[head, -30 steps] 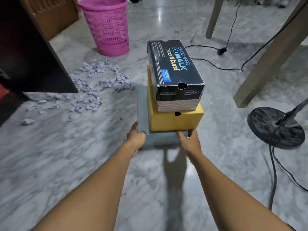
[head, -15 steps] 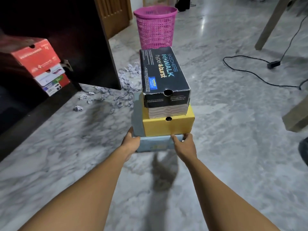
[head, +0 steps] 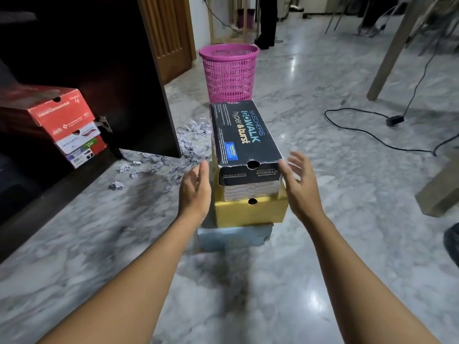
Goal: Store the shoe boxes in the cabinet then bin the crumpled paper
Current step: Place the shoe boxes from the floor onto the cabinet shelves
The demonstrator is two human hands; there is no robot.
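Note:
Three shoe boxes stand stacked on the marble floor: a black Skechers box (head: 244, 140) on top, a yellow box (head: 249, 211) under it, a pale blue box (head: 233, 238) at the bottom. My left hand (head: 195, 187) and my right hand (head: 299, 181) hover with straight fingers on either side of the black box, holding nothing. At the left, the dark cabinet (head: 82, 58) stands with its door swung wide, and a red box (head: 62, 111) on a red-and-white box (head: 79, 146) sits inside. Several crumpled paper balls (head: 173, 155) lie near the door. A pink mesh bin (head: 229, 73) stands behind the stack.
The cabinet door (head: 139, 78) juts out over the floor left of the stack. A black cable with an adapter (head: 395, 120) runs across the floor at the right. Wooden table legs (head: 395, 48) rise at the upper right. A dark object (head: 452, 244) sits at the right edge.
Both hands have let go of the bottom blue box and risen to the sides of the top black box. The stack now rests on the floor, nearer the cabinet.

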